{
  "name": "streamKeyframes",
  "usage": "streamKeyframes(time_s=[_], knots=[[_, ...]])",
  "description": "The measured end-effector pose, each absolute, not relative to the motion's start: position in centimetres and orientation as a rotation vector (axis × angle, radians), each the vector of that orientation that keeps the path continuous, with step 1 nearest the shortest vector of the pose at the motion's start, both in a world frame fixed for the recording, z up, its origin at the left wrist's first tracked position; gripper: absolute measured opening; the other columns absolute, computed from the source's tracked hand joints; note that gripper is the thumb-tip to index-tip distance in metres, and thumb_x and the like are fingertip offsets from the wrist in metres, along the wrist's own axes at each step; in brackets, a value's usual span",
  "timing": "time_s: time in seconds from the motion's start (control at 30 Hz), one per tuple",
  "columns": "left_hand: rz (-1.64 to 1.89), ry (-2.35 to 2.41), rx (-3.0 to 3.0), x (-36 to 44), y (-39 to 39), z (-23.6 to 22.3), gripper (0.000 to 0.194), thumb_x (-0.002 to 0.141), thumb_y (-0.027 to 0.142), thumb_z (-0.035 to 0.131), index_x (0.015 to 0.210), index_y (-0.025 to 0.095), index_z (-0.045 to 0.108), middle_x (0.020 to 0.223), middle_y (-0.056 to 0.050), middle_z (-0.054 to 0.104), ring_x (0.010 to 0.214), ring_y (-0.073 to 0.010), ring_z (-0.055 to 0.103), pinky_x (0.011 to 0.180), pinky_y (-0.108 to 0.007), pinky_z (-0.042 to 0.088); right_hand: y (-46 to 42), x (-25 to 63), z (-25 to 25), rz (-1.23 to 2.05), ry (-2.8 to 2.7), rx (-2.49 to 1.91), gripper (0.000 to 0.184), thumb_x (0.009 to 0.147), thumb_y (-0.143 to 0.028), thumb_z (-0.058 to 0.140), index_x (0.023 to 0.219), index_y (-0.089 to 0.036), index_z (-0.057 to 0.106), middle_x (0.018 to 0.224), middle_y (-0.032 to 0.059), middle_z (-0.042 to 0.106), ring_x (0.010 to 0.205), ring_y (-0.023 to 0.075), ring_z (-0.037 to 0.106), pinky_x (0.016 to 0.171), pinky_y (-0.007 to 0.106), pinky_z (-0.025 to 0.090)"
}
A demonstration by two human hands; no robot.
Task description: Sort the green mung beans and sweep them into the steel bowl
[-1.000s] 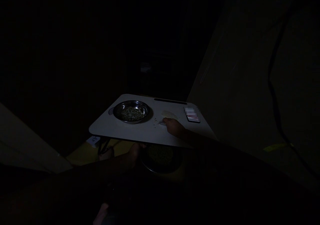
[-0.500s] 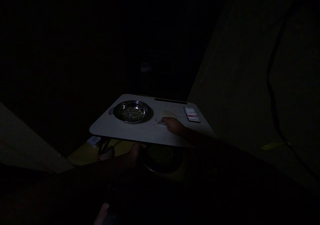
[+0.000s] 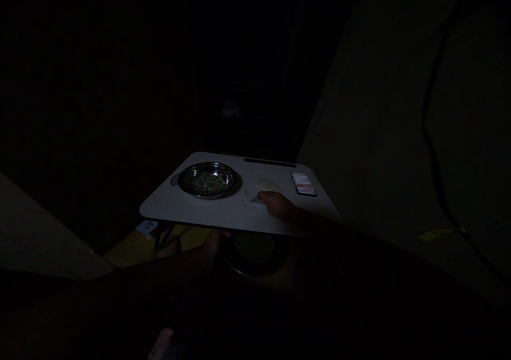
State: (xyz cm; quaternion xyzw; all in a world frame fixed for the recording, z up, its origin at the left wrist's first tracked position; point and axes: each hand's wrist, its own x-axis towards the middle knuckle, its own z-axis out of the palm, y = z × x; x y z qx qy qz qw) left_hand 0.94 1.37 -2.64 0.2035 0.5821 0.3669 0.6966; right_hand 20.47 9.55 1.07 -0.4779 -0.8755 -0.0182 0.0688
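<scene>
Pale piece (image 3: 257,200): thin, slightly shiny, just right of the frame's centre line and below mid-height, low over the table (image 3: 223,212) or on it; too dark to tell which. My right hand (image 3: 278,204) has it pinched between thumb and fingers, pointed end out to the left, forearm running off toward the lower right.

Just left of its tip, a scatter of dark crumbs (image 3: 245,195). Just beyond my fingers, a thin whitish patch (image 3: 268,183) lies flat on the table.

Farther left, the steel bowl (image 3: 227,187), upright, holding a mix of pale and green bits (image 3: 208,183). A grey spot (image 3: 174,179) shows beside its left rim. Right of my hand, near the table's right edge, the phone (image 3: 305,191), screen up and lit, blurred in blocks. Dark slot (image 3: 269,162) along the far edge.

My left hand (image 3: 214,240) is at the near edge, lower centre, fingers toward the table's underside; its grip I cannot tell. Right of it, lower down, a dark basin (image 3: 243,271) of green stuff (image 3: 254,247), partly under the table. Lower left, a white packet (image 3: 147,228) on a yellow surface (image 3: 130,247). Cable (image 3: 433,157) down the right side.
</scene>
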Motion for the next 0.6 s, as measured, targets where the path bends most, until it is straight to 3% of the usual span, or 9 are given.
streamKeyframes(time_s=[0.6], knots=[[0.731, 1.243, 0.388, 1.2, 1.1, -2.2, 0.008, 0.052, 0.023, 0.045, 0.053, 0.017, 0.049, 0.042, -0.003, 0.052, 0.042, -0.0197, 0.050, 0.044, -0.034, 0.040, 9.7, 20.2, 1.4, -0.061, -2.596, -1.535, 0.023, 0.071, -0.011, 0.033, 0.089, -0.015, 0.046, 0.086, 0.0065, 0.055, 0.077, 0.0137, 0.049, 0.065, 0.021, 0.032]])
